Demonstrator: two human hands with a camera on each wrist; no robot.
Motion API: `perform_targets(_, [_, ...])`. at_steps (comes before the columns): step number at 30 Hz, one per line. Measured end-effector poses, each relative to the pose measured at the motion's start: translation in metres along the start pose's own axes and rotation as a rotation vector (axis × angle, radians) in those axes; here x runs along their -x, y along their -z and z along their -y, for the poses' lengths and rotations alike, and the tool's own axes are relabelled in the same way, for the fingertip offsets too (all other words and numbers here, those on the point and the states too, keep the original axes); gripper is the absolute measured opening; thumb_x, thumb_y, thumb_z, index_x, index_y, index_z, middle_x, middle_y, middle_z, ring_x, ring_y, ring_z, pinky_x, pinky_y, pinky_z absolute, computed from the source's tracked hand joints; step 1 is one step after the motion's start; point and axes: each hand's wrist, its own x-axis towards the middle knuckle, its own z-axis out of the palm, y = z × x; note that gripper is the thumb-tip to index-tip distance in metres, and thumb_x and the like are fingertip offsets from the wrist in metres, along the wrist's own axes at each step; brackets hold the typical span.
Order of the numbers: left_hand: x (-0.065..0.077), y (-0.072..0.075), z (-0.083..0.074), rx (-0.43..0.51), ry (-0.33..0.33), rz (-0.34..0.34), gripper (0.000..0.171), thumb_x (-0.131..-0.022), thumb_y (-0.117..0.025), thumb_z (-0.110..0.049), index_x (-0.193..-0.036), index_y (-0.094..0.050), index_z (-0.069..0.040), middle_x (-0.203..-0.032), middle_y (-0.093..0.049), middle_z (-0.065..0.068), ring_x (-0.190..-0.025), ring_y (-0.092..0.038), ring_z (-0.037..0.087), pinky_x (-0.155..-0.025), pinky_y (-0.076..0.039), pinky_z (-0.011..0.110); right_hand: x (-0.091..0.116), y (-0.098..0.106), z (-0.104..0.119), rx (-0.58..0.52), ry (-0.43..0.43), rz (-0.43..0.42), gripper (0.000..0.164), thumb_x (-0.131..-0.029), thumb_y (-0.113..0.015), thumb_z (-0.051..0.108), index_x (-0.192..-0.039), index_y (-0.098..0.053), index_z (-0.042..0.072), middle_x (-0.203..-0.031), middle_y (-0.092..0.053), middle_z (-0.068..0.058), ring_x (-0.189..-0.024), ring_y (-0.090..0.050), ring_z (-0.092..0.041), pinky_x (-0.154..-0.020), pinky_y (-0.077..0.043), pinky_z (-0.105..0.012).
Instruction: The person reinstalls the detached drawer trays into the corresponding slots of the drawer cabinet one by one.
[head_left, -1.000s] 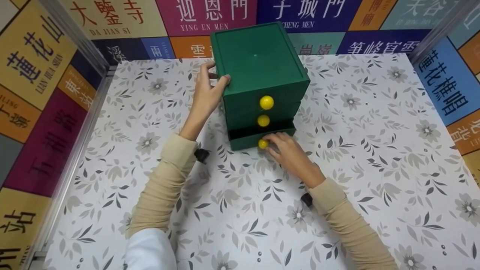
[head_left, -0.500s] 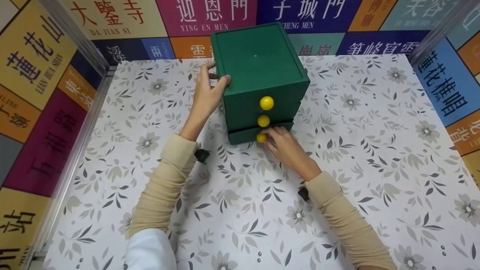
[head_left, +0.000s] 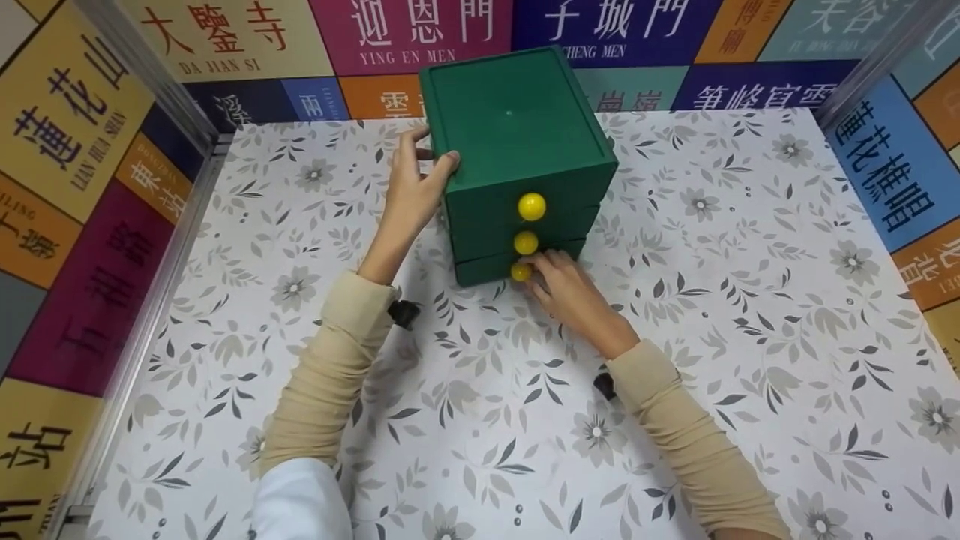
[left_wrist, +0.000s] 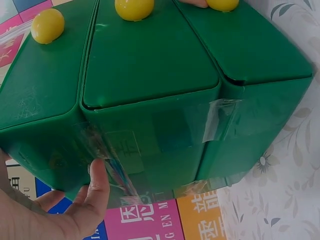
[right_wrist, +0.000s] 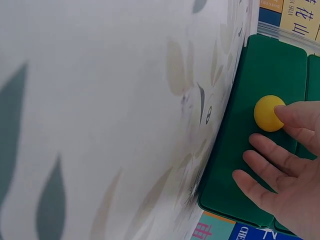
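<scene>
A green drawer cabinet (head_left: 517,112) stands on the table, with three stacked drawers and a round yellow knob on each. My left hand (head_left: 415,176) rests against its upper left side. In the left wrist view, that hand's thumb (left_wrist: 100,182) lies on the side panel. My right hand (head_left: 574,296) is at the bottom drawer (head_left: 487,270), pinching its yellow knob (right_wrist: 268,113) by the thumb and index finger. The other fingers (right_wrist: 257,187) spread over the drawer front. All drawer fronts look flush with the cabinet. Clear tape (left_wrist: 220,120) runs along the side.
A floral cloth (head_left: 480,420) covers the table. Panels with large Chinese characters (head_left: 427,34) stand behind it and at both sides. Metal frame rails (head_left: 154,71) run along the table's left edge.
The bottom drawer, standing out about a second ago, has slid back into the cabinet. My right hand moved inward with its knob. My left hand stays in place.
</scene>
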Motion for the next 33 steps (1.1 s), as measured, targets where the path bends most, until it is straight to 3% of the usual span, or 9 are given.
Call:
perform_targets(5, [0.001,0.002,0.000,-0.002,0.004,0.004,0.056,-0.088,-0.049,-0.036,-0.138,-0.031,-0.017,-0.124,-0.041,0.010,-0.106,-0.046,0.015,-0.084,-0.044,0.029,-0.001,-0.002,0.000,0.028,0.029,-0.006,0.026,-0.091,-0.049,0.012,-0.116,-0.053,0.008,-0.105,-0.057,-0.011,-0.094,-0.048,-0.029,-0.089,-0.040,-0.040])
perform_targets(15, [0.002,0.006,-0.001,0.014,0.005,0.014,0.056,-0.089,-0.051,-0.033,-0.138,-0.031,-0.017,-0.125,-0.042,0.012,-0.100,-0.052,0.017,-0.082,-0.048,0.031,0.000,-0.001,0.002,0.058,-0.015,0.055,0.032,-0.092,-0.049,0.014,-0.124,-0.047,0.011,-0.112,-0.052,-0.009,-0.100,-0.045,-0.027,-0.095,-0.038,-0.038])
perform_targets(22, [0.003,0.007,0.000,0.016,0.015,0.055,0.062,-0.088,-0.051,-0.042,-0.141,-0.027,-0.019,-0.129,-0.040,0.012,-0.100,-0.057,0.020,-0.074,-0.052,0.033,0.001,0.003,0.000,0.003,-0.007,0.089,0.036,-0.091,-0.050,0.013,-0.127,-0.047,0.011,-0.117,-0.052,-0.010,-0.105,-0.046,-0.028,-0.098,-0.037,-0.040])
perform_targets(28, [0.010,0.008,0.003,0.075,0.007,0.123,0.064,-0.089,-0.048,-0.045,-0.144,-0.023,-0.022,-0.134,-0.039,0.011,-0.105,-0.057,0.022,-0.078,-0.052,0.036,0.006,0.031,-0.001,-0.054,-0.053,0.118,0.037,-0.091,-0.049,0.017,-0.129,-0.048,0.013,-0.123,-0.051,-0.010,-0.116,-0.045,-0.028,-0.100,-0.035,-0.043])
perform_targets(31, [0.018,0.008,0.005,0.123,-0.034,0.151,0.062,-0.091,-0.047,-0.040,-0.144,-0.021,-0.022,-0.136,-0.037,0.012,-0.108,-0.056,0.025,-0.082,-0.050,0.039,0.009,0.055,0.001,-0.084,-0.090,0.049,0.030,-0.092,-0.049,0.018,-0.121,-0.055,0.012,-0.118,-0.055,-0.010,-0.113,-0.048,-0.028,-0.097,-0.038,-0.044])
perform_targets(33, [0.028,0.011,0.002,0.139,-0.077,0.165,0.060,-0.093,-0.047,-0.033,-0.145,-0.019,-0.020,-0.140,-0.034,0.014,-0.113,-0.053,0.028,-0.085,-0.049,0.042,0.011,0.072,0.002,-0.105,-0.098,-0.044,0.024,-0.091,-0.049,0.013,-0.110,-0.061,0.008,-0.109,-0.059,-0.010,-0.104,-0.053,-0.026,-0.091,-0.041,-0.043])
